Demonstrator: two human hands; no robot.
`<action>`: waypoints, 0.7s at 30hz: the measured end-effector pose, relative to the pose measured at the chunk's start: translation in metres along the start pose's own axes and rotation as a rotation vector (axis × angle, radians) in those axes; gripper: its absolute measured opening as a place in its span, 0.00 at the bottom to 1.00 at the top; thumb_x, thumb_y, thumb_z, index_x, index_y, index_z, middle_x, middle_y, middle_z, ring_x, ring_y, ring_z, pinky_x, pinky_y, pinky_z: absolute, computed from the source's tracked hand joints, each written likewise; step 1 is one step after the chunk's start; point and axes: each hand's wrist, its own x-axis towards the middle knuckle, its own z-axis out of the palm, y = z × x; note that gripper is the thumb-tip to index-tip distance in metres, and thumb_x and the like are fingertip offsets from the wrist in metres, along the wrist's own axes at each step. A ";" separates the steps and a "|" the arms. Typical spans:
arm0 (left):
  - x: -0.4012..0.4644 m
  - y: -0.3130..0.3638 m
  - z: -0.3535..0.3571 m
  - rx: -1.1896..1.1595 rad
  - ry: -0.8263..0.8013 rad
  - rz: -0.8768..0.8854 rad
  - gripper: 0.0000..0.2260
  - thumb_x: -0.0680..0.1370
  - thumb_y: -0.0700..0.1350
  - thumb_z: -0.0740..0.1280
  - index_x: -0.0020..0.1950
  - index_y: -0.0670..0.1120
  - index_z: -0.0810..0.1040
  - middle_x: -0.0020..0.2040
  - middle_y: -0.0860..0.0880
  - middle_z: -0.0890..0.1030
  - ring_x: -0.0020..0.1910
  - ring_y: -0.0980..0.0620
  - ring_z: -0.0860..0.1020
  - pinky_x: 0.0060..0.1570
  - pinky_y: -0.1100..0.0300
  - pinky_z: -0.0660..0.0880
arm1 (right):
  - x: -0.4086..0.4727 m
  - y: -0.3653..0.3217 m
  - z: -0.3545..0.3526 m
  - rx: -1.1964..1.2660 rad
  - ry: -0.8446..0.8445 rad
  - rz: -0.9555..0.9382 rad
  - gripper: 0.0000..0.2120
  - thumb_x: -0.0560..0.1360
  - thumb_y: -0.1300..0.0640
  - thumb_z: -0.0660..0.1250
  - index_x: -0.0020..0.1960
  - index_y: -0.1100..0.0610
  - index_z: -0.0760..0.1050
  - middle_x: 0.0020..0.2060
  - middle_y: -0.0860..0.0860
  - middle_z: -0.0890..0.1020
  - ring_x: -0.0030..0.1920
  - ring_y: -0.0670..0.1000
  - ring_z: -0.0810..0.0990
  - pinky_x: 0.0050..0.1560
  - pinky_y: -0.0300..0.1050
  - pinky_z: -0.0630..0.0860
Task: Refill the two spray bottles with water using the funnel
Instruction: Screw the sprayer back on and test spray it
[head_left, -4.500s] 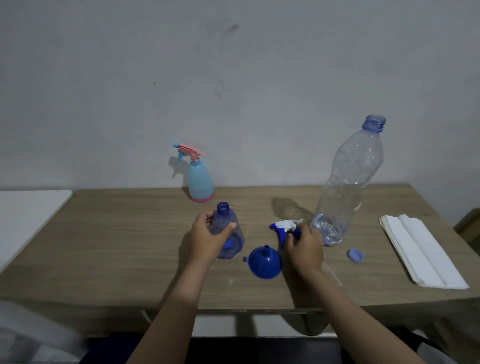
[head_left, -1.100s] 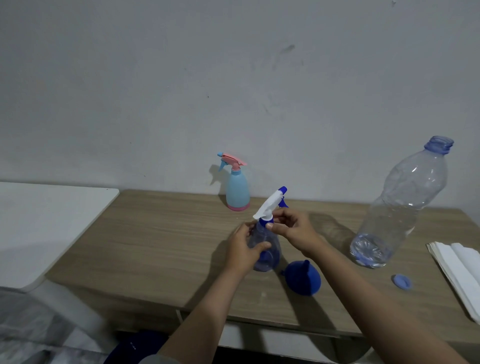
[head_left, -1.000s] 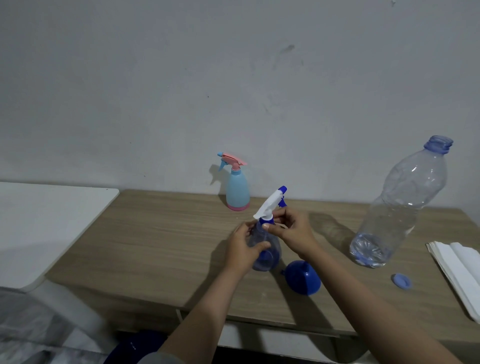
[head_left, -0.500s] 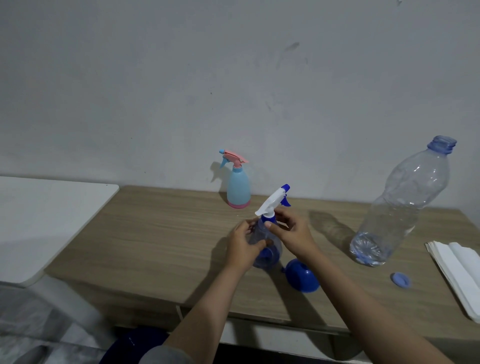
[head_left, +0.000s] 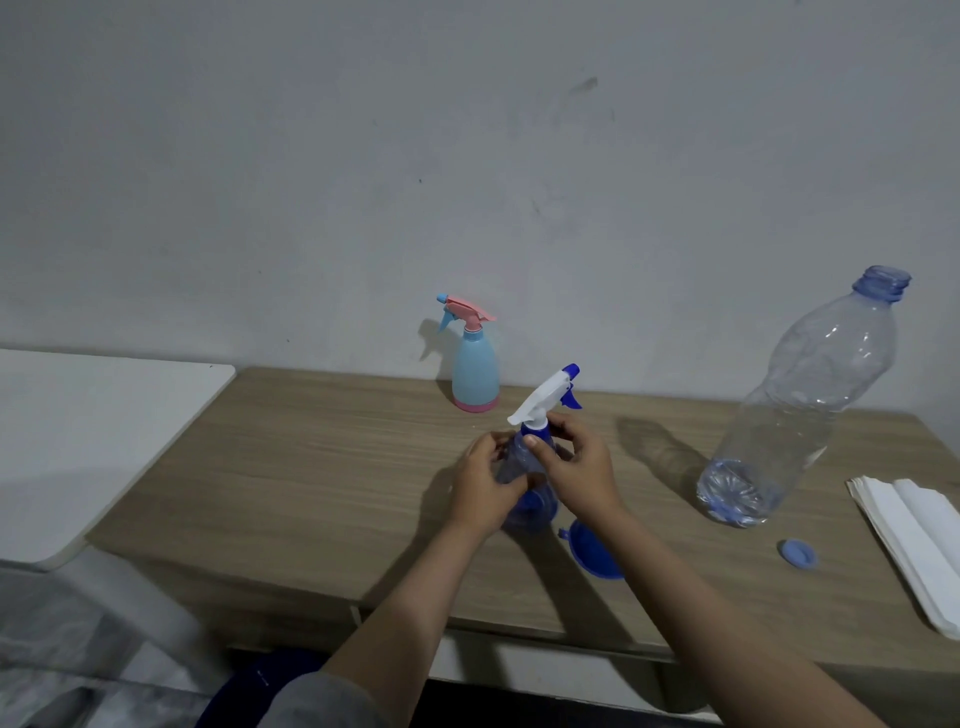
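Since a few seconds back the white-and-blue spray head (head_left: 545, 397) went from lying on the table (head_left: 322, 467) to sitting on the blue spray bottle (head_left: 527, 483). Left hand (head_left: 485, 488) grips the body, probably to steady it, right hand (head_left: 576, 467) pinches the collar, looks like screwing. Funnel (head_left: 592, 553) lies just right of it; pink-topped spray bottle (head_left: 474, 366) waits by the far wall.

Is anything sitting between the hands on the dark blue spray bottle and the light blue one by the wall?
Nothing visible. Bare wooden table lies between the dark blue spray bottle, held by the left hand and right hand, and the light blue spray bottle with pink trigger. The blue funnel lies nearer, off that path.
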 end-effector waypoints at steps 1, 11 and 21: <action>0.000 0.000 -0.003 0.015 -0.035 -0.015 0.25 0.66 0.42 0.78 0.60 0.47 0.75 0.57 0.54 0.79 0.55 0.62 0.76 0.48 0.76 0.72 | -0.002 0.001 0.000 0.014 0.020 -0.001 0.14 0.72 0.62 0.72 0.51 0.46 0.78 0.49 0.43 0.83 0.52 0.44 0.80 0.55 0.49 0.79; -0.009 0.000 -0.012 0.107 -0.244 -0.155 0.32 0.69 0.41 0.77 0.69 0.51 0.67 0.65 0.55 0.74 0.63 0.57 0.73 0.38 0.76 0.72 | 0.002 0.008 0.011 -0.262 0.414 -0.151 0.42 0.60 0.41 0.78 0.65 0.54 0.62 0.58 0.47 0.66 0.59 0.51 0.69 0.57 0.38 0.68; -0.042 0.004 -0.016 0.191 -0.062 -0.093 0.26 0.68 0.43 0.76 0.63 0.49 0.72 0.56 0.55 0.77 0.52 0.63 0.76 0.37 0.81 0.67 | 0.014 -0.001 0.039 -0.156 0.166 -0.097 0.18 0.71 0.56 0.70 0.56 0.48 0.66 0.43 0.47 0.74 0.40 0.44 0.75 0.36 0.30 0.71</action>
